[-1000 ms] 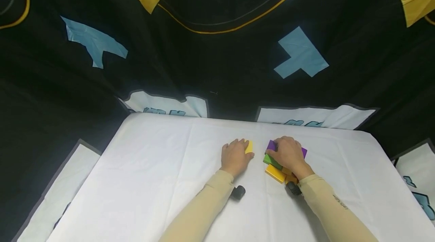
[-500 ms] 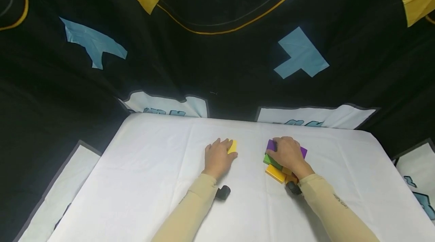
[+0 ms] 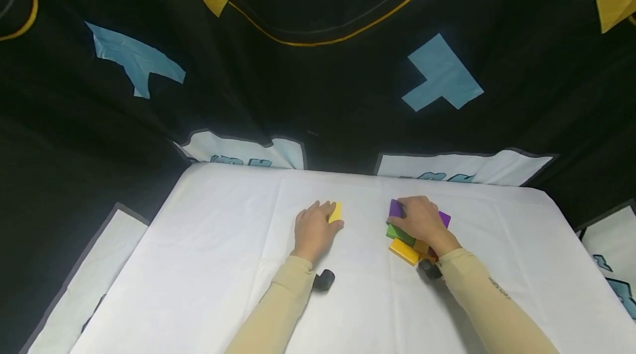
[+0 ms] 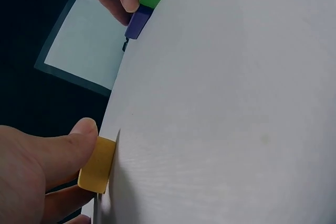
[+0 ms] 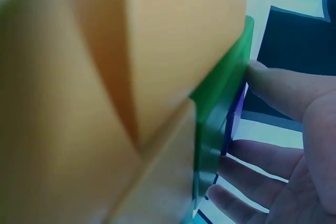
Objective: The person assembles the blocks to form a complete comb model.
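My left hand [image 3: 314,232] holds a yellow block [image 3: 336,212] on the white table, left of the other blocks. In the left wrist view, the thumb lies along one side of that yellow block [image 4: 98,165], with fingers behind it. My right hand [image 3: 421,221] grips a long purple block [image 3: 396,209], whose two ends show on either side of the hand. A green block [image 3: 399,234] lies against its near side. Close in the right wrist view are the green block [image 5: 223,93] and large blurred orange-yellow blocks [image 5: 184,30]. The right palm hides part of the group.
An orange-yellow block [image 3: 404,252] lies nearest me in the group, with an orange block [image 3: 422,247] beside it, partly under the right wrist. The white-covered table [image 3: 213,265] ends at a black curtain [image 3: 318,94] with taped shapes. A dark wrist camera [image 3: 324,280] hangs beside the left sleeve.
My left hand has slid left with the yellow block, away from the group, mostly in the first half second. The right hand has stayed at the purple block. The head view has shifted slightly.
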The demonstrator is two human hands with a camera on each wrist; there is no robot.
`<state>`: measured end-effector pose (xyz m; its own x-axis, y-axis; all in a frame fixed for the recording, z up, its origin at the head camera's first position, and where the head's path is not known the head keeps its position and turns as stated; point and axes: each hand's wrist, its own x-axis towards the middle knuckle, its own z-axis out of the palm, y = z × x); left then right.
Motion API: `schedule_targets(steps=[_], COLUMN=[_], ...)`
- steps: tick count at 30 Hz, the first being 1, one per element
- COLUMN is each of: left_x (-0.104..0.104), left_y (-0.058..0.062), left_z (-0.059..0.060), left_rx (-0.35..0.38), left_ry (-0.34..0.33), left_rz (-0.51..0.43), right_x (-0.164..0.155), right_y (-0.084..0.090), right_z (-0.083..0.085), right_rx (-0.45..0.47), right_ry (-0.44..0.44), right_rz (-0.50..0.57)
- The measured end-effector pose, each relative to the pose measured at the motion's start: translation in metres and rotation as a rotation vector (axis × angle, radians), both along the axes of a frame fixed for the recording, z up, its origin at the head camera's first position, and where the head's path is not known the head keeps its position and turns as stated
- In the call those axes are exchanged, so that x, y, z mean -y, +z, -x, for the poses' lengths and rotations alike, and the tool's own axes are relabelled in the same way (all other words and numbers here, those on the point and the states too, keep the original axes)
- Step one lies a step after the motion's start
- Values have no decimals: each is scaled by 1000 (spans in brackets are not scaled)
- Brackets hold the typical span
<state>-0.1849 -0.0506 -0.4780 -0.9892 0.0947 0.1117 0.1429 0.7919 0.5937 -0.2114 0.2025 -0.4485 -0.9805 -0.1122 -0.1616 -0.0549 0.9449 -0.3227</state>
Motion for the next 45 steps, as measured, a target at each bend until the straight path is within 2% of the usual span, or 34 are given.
schedule_targets(steps=[10,19,35,41,45], left_x=[3,0,2,1,-1], left_y=[-3,-3,-5,-4,-4], left_z=[2,1,2,7,11], left_rx=[-34,-43,-68,-101,-117], left_ry=[0,0,31,39,74], left_rz=[-2,11,-27,-1,32], right_x=[0,-6,-4,-6,-5], right_y=[3,4,2,4,8], right_z=[8,5,7,8,8], right_rx=[58,-15,7,-13,-29], right_ry=[-20,17,20,0,-11], right_rz=[31,29,43,67,101])
